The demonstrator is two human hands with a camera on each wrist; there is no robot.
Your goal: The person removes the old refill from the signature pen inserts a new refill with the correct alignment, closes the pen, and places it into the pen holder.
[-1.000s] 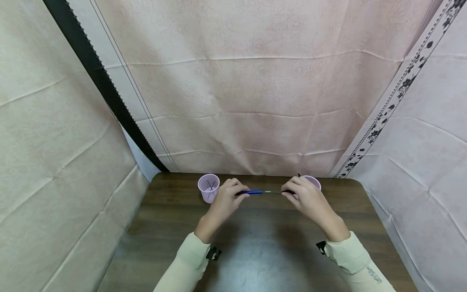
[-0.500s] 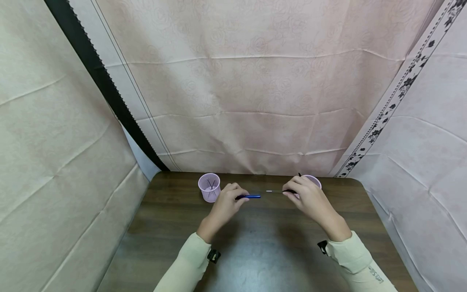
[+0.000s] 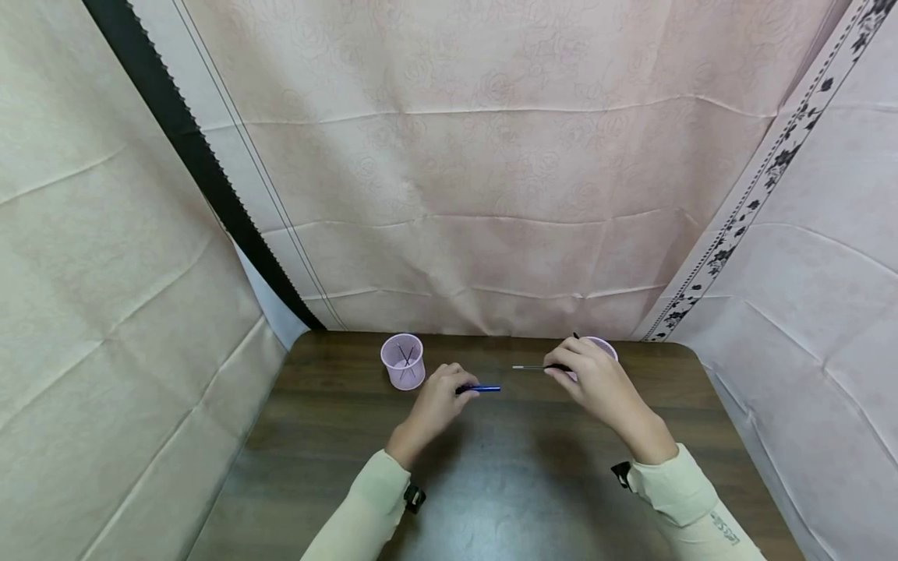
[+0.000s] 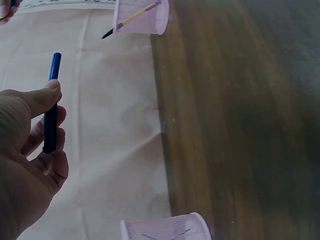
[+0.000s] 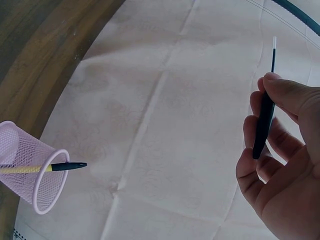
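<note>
In the head view my left hand pinches a blue pen barrel with a dark end, pointing right. The left wrist view shows the barrel between thumb and fingers. My right hand pinches a black tapered pen section with a thin refill sticking out; its tip is pale. In the head view the refill points left toward the barrel, with a gap between them. Both parts are held above the table.
A pink mesh cup with thin dark sticks stands at the table's back left. A second mesh cup, partly behind my right hand in the head view, holds a yellow pen with a black end. Pale cloth hangs behind the table.
The barrel and refill were lined up end to end; now they are apart. My left hand has come nearer to me and the barrel sits lower. My right hand has barely moved.
</note>
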